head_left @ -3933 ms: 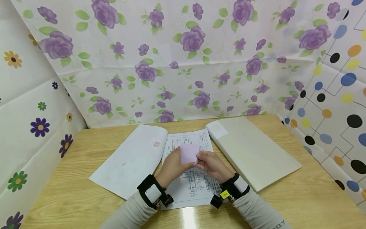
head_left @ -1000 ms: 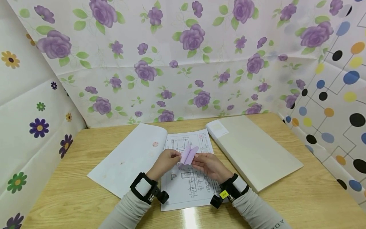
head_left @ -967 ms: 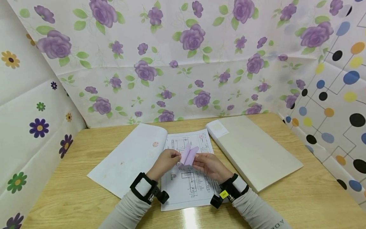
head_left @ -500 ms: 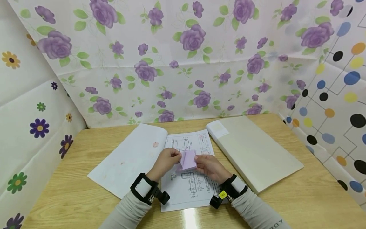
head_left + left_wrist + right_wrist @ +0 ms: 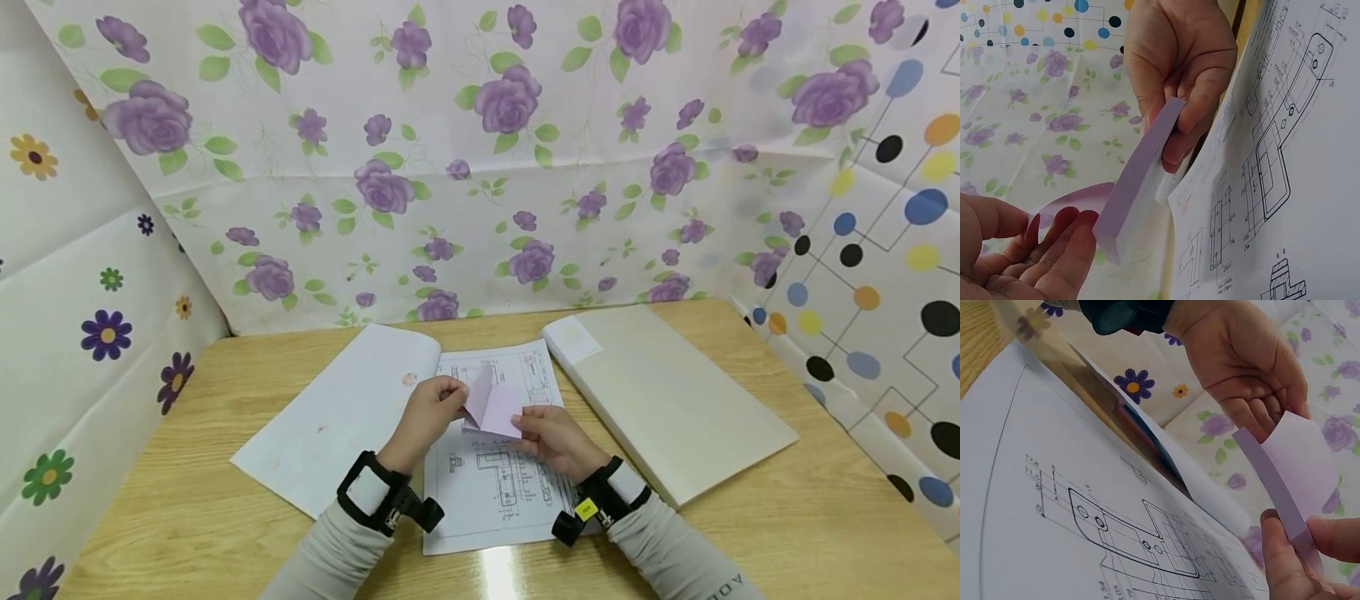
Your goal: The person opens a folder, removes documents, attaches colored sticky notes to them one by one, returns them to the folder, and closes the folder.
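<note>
Your left hand [image 5: 429, 414] is pinching the top purple sheet [image 5: 477, 398] and peeling it up off the sticky note pad [image 5: 498, 414]. Your right hand [image 5: 551, 435] is gripping that pad, looks like by 1 edge, just above the drawing sheet [image 5: 491, 492] in the open book [image 5: 660, 400].

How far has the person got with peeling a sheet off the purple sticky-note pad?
Partly there. The right hand grips the pad above the open book's drawing page. The left hand pinches the top sheet, lifted and curling but joined along one edge. It is not yet off or stuck anywhere.
</note>
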`<state>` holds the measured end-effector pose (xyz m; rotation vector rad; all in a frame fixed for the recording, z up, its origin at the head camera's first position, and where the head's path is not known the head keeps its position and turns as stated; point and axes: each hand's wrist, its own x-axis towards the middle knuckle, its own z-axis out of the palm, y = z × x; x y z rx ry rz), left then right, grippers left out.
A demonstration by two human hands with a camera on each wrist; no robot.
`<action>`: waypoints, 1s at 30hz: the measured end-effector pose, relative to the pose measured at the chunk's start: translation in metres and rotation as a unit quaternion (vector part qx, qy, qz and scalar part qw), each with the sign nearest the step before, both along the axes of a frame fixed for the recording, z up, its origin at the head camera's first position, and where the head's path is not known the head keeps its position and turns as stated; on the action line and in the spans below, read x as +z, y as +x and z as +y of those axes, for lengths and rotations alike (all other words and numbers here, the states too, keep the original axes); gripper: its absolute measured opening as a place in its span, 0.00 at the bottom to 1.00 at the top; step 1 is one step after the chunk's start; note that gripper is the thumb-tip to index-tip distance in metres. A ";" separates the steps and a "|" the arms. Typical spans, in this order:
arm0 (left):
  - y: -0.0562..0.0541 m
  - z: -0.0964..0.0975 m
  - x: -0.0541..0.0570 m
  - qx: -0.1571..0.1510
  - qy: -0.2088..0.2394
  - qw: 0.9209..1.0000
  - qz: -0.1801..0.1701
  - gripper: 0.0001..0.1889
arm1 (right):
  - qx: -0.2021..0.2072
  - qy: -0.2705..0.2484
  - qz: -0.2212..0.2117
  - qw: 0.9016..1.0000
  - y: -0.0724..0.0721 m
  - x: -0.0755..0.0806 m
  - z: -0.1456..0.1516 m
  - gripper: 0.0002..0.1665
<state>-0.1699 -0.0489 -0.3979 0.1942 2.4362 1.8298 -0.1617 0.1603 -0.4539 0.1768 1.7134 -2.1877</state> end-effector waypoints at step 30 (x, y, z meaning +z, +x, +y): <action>-0.010 -0.020 0.003 0.066 0.075 0.995 -0.021 0.12 | -0.011 0.001 0.026 1.000 0.002 0.006 0.007 0.17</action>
